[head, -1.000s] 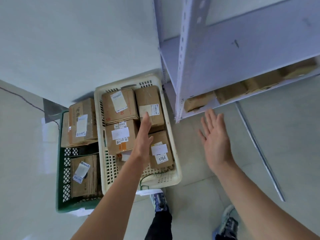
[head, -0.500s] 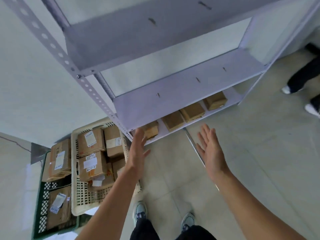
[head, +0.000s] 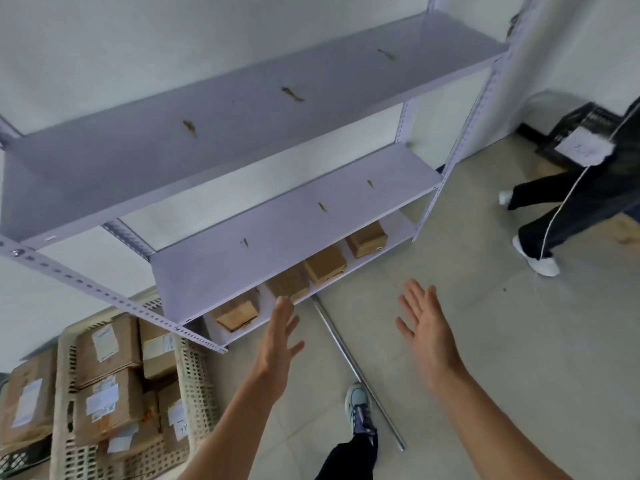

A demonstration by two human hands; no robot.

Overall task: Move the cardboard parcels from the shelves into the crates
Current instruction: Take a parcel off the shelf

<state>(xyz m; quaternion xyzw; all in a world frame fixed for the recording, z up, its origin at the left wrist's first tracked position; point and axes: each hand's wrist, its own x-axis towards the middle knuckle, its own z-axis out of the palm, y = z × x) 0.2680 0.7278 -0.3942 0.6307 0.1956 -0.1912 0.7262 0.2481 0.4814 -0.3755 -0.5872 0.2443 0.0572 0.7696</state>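
**Two empty hands near the bottom shelf**

Both hands are spread flat and hold nothing. The left hand (head: 277, 344) is in the lower middle of the frame, the right hand (head: 427, 332) beside it. Four brown parcels (head: 325, 265) sit in a row on the bottom shelf (head: 398, 225), in the middle. At lower left, a cream crate (head: 199, 382) is full of boxes.

Matt painted metal shelves (head: 294, 216); brown cardboard parcels (head: 325, 264) with paper labels; cream plastic lattice crate (head: 201, 382); smooth floor (head: 485, 341).
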